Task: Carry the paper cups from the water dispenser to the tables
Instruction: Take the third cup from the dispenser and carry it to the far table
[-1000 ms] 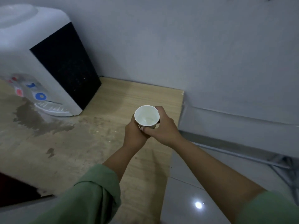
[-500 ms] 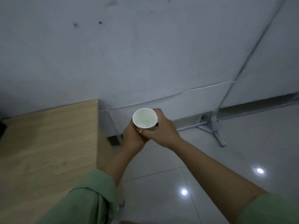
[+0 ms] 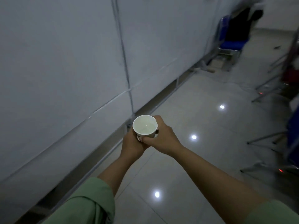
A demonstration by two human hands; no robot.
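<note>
A white paper cup [image 3: 145, 126] with water in it is held upright in front of me, over the tiled floor. My left hand [image 3: 131, 144] wraps the cup's lower part from the left and below. My right hand [image 3: 162, 139] grips its side from the right, thumb across the front. Most of the cup's wall is hidden by my fingers. The water dispenser and the tables are out of view.
A grey partition wall [image 3: 72, 70] runs along my left into the distance. A blue chair [image 3: 230, 38] with dark cloth on it stands at the far end. Metal chair or table legs [image 3: 271, 88] line the right side. Glossy floor tiles [image 3: 186, 167] stretch ahead.
My view has swung to the right: the wooden table and dispenser have left the frame and a corridor with chairs has come in. Both hands keep the same hold on the cup.
</note>
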